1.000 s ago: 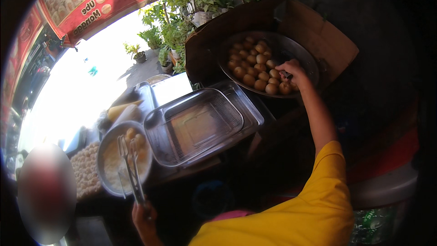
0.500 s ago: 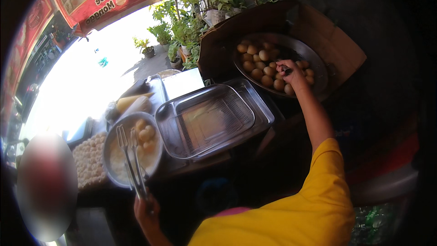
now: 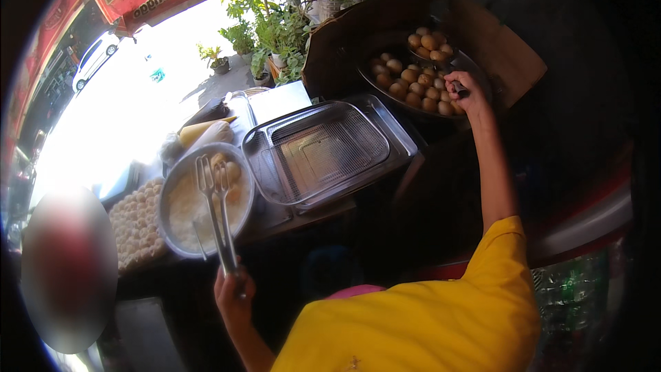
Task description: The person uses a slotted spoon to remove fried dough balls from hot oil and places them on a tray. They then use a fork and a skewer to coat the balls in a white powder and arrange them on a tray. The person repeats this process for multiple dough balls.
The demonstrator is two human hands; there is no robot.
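Observation:
My left hand (image 3: 235, 291) is closed round the handle end of metal tongs (image 3: 219, 224). Their pronged tips stand apart over a pale bowl (image 3: 162, 200) of white powder with several round dough balls (image 3: 231, 171) at its far side. At the far right my right hand (image 3: 468, 91) grips the dark handle of a skimmer (image 3: 446, 66). Heaped on the skimmer are several browned balls (image 3: 427, 43), held above a wide dark pan (image 3: 375, 87). More browned balls (image 3: 417, 88) lie in the pan below.
Between bowl and pan sits a wire-mesh basket (image 3: 323, 155) on a metal tray (image 3: 406, 139). Cardboard (image 3: 506, 52) shields the pan. Small pale dough balls (image 3: 138, 224) cover a surface at the left, near a person with a blurred head (image 3: 69, 269). Filled bags (image 3: 200, 134) lie behind the bowl.
My right hand has lifted the skimmer with a heap of browned balls out of the pan's pile. My left hand and the tongs have shifted slightly right and up in view.

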